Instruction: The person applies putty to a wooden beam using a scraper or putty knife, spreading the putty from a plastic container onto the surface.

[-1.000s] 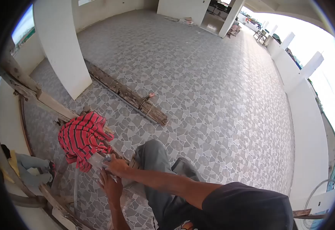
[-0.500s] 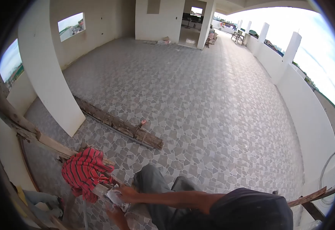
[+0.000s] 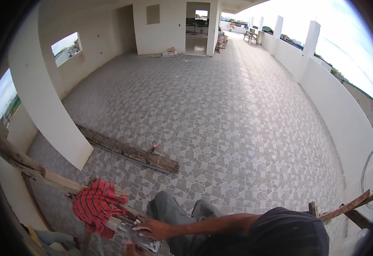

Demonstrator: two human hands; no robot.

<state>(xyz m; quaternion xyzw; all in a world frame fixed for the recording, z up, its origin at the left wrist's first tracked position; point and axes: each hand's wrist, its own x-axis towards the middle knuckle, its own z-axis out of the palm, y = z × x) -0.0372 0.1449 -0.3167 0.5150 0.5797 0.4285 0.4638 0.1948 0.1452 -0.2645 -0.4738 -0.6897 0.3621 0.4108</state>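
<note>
My right hand reaches in from the right at the bottom, fingers bent around something too small to make out, over a flat grey plate smeared with white paste. At the lower left edge of this plate is my left hand, partly cut off by the frame and gripping the plate. A red cloth with dark stripes is draped over a wooden beam just left of the plate. My knees, in grey trousers, are beside the right hand.
Old wooden planks lie on the patterned tile floor near a white pillar. A low white wall runs along the right. Rough boards stick out at lower right. Part of a clothed person shows at lower left.
The view has turned slightly right and up. My right hand has shifted a little rightward and down, its fingers now spread further over the plate. More of the plate's flat face shows.
</note>
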